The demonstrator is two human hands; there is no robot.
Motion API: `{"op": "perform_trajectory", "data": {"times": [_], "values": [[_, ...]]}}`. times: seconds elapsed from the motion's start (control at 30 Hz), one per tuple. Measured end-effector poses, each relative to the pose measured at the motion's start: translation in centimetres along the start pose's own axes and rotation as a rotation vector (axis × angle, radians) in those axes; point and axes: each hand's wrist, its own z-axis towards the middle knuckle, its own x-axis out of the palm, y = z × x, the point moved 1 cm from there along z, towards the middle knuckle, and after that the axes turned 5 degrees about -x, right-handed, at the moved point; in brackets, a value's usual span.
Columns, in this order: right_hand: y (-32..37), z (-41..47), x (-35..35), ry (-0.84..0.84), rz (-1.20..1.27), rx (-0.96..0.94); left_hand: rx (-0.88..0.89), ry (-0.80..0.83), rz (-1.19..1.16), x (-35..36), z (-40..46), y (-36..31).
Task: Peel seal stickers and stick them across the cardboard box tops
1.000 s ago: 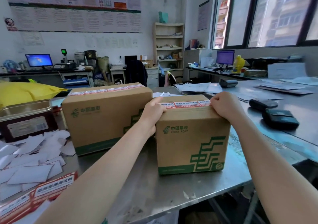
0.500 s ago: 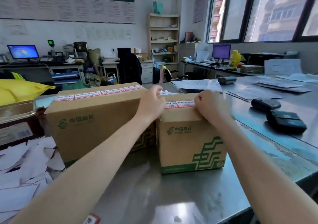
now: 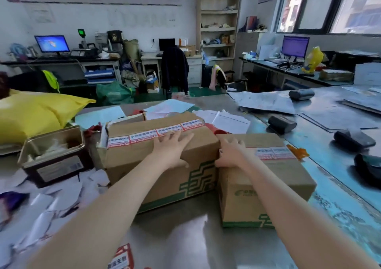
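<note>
Two cardboard boxes sat side by side in the middle of the frame, touching. The big box (image 3: 160,165) was on the left and the small box (image 3: 266,178) on the right. Each already had a strip of red and white stickers across its top: one strip (image 3: 156,133) on the big box, one strip (image 3: 274,153) on the small box.

The left hand (image 3: 172,150) lay flat and open on the big box, fingers spread just below its strip, holding nothing. The right hand (image 3: 231,154) lay open on the small box's top near its left edge, thumb over the front edge, also holding nothing.

It looked like the pressing-down step, nearly done. Next would likely be fetching a fresh sticker sheet (image 3: 121,258), at the bottom edge of the frame.

The stickers had Chinese writing, too blurry to read. Green logos marked both box fronts; the words were unclear.
</note>
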Motion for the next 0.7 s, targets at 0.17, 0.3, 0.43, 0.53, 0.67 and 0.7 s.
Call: {"op": "perform_trajectory", "data": {"times": [0.17,0.3,0.43,0.53,0.67,0.7], "values": [[0.1,-1.3,-0.7,-0.033,0.007,-0.112,0.046,0.040,-0.015,0.0,-0.8,0.5],[-0.2,-1.4,-1.5,-0.009,0.020,-0.205,0.084,0.056,0.015,-0.3,-2.0,1.4],[-0.8,-1.2,-1.8,0.020,0.018,-0.216,0.087,0.082,0.008,-0.7,-3.4,2.3],[-0.2,-0.8,-2.9,0.067,0.092,-0.212,0.037,0.148,-0.082,-1.9,-4.3,3.1],[3.4,0.2,-6.4,-0.027,0.230,-0.246,-0.044,0.195,-0.307,-5.6,-5.2,4.0],[4.3,0.4,-7.2,-0.063,0.263,-0.273,-0.075,0.210,-0.358,-6.3,-5.4,4.1]]}}
